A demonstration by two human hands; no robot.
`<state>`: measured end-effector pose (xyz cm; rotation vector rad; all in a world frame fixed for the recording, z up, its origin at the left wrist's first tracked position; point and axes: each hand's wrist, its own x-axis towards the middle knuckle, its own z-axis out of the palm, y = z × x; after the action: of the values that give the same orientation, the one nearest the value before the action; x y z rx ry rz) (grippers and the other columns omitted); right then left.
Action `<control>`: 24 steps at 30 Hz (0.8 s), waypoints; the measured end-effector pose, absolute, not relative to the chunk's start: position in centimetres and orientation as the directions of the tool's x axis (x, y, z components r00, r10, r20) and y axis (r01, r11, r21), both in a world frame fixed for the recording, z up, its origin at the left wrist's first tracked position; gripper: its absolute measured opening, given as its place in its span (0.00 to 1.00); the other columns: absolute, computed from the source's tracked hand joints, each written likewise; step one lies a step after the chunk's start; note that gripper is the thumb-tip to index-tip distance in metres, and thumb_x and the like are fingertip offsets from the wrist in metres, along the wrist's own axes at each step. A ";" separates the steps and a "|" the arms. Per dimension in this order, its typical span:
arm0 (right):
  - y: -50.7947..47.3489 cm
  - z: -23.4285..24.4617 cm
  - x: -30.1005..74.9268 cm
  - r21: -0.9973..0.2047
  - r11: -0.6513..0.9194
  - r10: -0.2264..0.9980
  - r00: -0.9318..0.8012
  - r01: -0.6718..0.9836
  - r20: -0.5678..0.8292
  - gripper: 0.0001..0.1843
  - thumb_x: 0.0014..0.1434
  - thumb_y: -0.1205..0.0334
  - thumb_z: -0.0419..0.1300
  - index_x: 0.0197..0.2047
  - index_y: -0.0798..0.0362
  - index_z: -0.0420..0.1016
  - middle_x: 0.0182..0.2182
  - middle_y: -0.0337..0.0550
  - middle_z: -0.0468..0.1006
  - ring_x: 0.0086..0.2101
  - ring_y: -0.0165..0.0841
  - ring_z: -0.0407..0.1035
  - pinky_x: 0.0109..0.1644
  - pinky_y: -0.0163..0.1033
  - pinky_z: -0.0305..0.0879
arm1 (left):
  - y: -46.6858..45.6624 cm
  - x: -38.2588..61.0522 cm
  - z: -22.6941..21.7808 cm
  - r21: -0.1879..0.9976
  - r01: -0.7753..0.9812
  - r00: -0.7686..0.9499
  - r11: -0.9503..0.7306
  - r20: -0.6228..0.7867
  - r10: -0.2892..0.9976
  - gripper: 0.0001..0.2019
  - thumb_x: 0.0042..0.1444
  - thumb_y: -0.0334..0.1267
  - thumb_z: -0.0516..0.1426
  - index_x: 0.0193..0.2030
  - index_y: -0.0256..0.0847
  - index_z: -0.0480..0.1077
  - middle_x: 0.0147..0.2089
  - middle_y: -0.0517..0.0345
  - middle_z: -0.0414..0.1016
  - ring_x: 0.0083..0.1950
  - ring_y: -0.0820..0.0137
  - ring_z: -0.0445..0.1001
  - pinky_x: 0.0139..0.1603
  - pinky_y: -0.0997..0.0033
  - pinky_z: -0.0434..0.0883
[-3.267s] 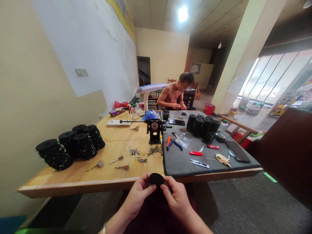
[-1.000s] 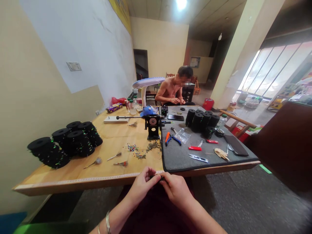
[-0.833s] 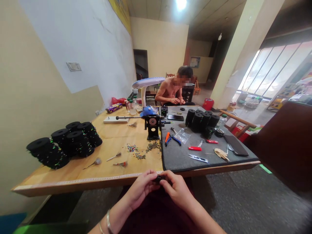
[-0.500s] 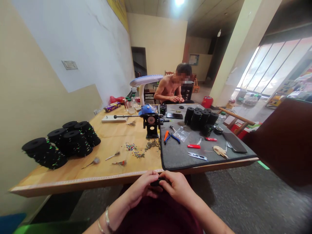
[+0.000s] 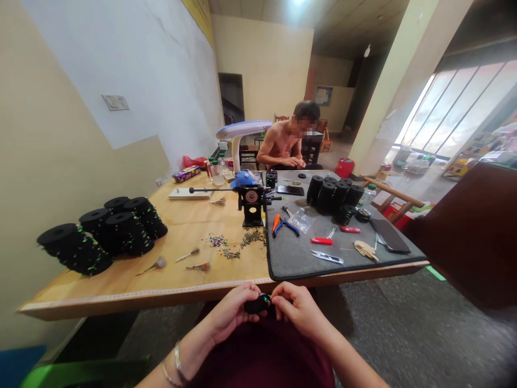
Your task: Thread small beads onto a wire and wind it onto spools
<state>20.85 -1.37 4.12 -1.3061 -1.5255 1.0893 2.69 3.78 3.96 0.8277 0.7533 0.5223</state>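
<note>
Just in front of the table edge, my left hand [image 5: 231, 313] is closed around a small round black spool [image 5: 254, 305], which looks like foam. Bright green and yellow bits show on the spool's right side. My right hand [image 5: 298, 311] meets that side with thumb and fingertips pinched together; whatever is between them is too small to make out. Beyond my hands, small coloured beads [image 5: 218, 241] and a pile of tiny metallic pieces [image 5: 253, 237] lie on the wood. Some feathery-tipped sticks [image 5: 197, 267] rest to their left.
Stacked black spools [image 5: 128, 231] stand at left, more spools [image 5: 326, 196] on the grey mat [image 5: 291, 261]. A black winding device [image 5: 252, 207] stands mid-table. Pliers [image 5: 285, 226], thread snips [image 5: 327, 257], a red-handled tool [image 5: 322, 241] and a phone [image 5: 290, 189] lie on the mat. Opposite sits a person [image 5: 283, 143].
My right fingers have drawn slightly right, off the spool's top. More of the spool now shows, with its green and yellow bits turned into view.
</note>
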 end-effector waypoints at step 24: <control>-1.9 2.5 18.4 -0.871 0.342 0.926 0.033 0.353 0.377 0.07 0.62 0.65 0.51 0.36 0.53 0.69 0.32 0.43 0.75 0.32 0.32 0.70 0.37 0.35 0.66 | 3.2 3.4 2.5 0.934 -0.174 0.623 0.313 -0.142 0.769 0.16 0.48 0.39 0.64 0.41 0.40 0.66 0.42 0.52 0.75 0.42 0.63 0.74 0.41 0.66 0.70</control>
<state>18.43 -1.88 2.51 -1.2060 -1.5315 0.6683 3.41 3.18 2.46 1.0815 0.6555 0.6839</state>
